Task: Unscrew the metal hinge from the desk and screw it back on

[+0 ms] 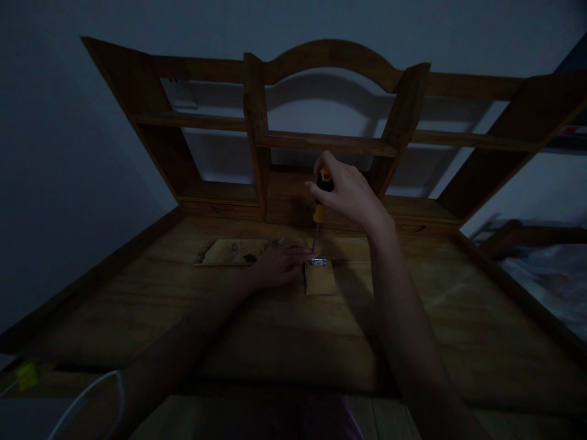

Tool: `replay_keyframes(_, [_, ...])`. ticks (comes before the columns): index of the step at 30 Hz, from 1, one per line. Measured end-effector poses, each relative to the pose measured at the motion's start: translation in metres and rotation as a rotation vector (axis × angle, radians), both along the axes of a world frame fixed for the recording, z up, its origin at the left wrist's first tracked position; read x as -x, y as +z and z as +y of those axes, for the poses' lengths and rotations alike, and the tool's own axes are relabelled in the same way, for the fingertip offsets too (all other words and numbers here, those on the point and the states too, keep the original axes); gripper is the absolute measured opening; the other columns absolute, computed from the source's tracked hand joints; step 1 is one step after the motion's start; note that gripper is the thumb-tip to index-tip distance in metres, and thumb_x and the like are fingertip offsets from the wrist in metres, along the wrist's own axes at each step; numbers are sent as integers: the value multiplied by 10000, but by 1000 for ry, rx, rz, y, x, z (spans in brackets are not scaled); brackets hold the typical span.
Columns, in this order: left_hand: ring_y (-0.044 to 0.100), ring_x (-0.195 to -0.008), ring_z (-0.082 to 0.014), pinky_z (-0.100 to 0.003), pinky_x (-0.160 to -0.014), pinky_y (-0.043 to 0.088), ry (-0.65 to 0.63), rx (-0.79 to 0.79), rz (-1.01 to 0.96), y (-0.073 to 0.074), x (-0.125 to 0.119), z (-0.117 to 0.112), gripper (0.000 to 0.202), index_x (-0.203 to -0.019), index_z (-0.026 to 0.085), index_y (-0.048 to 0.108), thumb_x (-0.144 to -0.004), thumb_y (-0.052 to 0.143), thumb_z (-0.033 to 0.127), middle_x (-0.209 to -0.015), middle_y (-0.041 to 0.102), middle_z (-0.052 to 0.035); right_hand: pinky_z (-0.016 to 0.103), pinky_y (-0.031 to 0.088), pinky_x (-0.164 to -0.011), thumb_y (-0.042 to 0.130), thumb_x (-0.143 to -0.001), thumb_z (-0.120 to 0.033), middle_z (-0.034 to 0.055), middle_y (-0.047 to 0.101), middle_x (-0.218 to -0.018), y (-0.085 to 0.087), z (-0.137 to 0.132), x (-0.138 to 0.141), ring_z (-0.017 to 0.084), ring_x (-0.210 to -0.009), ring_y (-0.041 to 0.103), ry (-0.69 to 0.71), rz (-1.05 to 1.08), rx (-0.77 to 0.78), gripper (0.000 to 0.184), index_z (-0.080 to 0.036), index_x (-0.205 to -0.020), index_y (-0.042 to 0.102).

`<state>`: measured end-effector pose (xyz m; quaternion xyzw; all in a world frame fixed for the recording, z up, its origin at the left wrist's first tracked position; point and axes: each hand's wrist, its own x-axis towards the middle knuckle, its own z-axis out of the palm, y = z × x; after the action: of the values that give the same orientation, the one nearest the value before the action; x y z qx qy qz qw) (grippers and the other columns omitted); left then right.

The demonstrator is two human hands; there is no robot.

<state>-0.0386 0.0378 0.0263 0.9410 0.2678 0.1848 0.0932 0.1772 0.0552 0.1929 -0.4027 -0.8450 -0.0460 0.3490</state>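
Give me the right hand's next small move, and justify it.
Probably a gentle twist of the screwdriver: the right hand grips its handle, its tip points down by the metal fitting, and the left hand reaches close beside it.

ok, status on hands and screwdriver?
Right hand gripping screwdriver, near upright, tip at metal fitting. Left hand over wooden strip. Watch: left fingers close to tip; light dim.
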Motion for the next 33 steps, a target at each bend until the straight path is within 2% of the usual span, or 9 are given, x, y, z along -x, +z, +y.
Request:
replay_keyframes(4, [472, -1395, -245, -493, -1165, 383, 11, 3, 6, 2, 0, -1, 582, -1523, 345, 472, -960, 450, 203, -1489, 568, -19, 447, 457, -875, 565, -900, -318, 68, 665, -1053, 1, 0, 1, 286, -981, 591, 23, -19, 14, 223, -271, -1119, 559])
replay_keyframes(9, [470, -1398, -248, -487, -1169, 377, -14, 0, -12, 1, 0, 0, 565, -1527, 327, 473, -972, 441, 226, -1488, 567, -37, 447, 458, -888, 527, -867, -243, 81, 648, -1176, 2, -4, 2, 288, -1028, 585, 25, -16, 28, 324, -269, -1190, 532])
replay_keyframes(16, [470, -1397, -236, -474, -1179, 370, 5, 5, 10, 1, -1, 0, 534, -1511, 312, 498, -986, 425, 239, -1470, 581, -44, 436, 451, -869, 590, -895, -373, 71, 670, -1067, -3, 1, 0, 293, -990, 602, 21, -10, 29, 283, -263, -1151, 541])
replay_keyframes(20, [476, -1391, -236, -475, -1175, 378, 7, 9, -3, 2, -2, -1, 523, -1502, 310, 511, -990, 426, 246, -1456, 593, -48, 445, 449, -900, 570, -858, -264, 83, 650, -1144, -3, 1, 2, 288, -1026, 597, 53, -16, 22, 296, -257, -1152, 533])
replay_keyframes(24, [471, -1397, -245, -506, -1163, 384, 17, 18, 4, 3, -1, -2, 542, -1517, 341, 482, -986, 433, 239, -1472, 580, -36, 462, 456, -895, 566, -831, -247, 94, 618, -1216, -1, -2, 4, 309, -1069, 588, 17, -11, 54, 354, -266, -1181, 518])
replay_keyframes(30, [464, -1403, -248, -496, -1171, 376, 8, 4, 15, 1, 0, -1, 564, -1539, 340, 448, -985, 442, 237, -1492, 563, -38, 457, 454, -888, 579, -877, -322, 80, 640, -1116, -4, 2, 2, 291, -1012, 591, 10, -24, 47, 317, -262, -1180, 507])
replay_keyframes(33, [458, -1407, -243, -495, -1176, 368, 1, -4, 19, 0, 0, 1, 595, -1550, 357, 422, -972, 447, 223, -1499, 556, -23, 466, 450, -904, 582, -857, -291, 76, 632, -1102, -4, 2, 1, 291, -1013, 585, 18, -29, 40, 295, -261, -1143, 514])
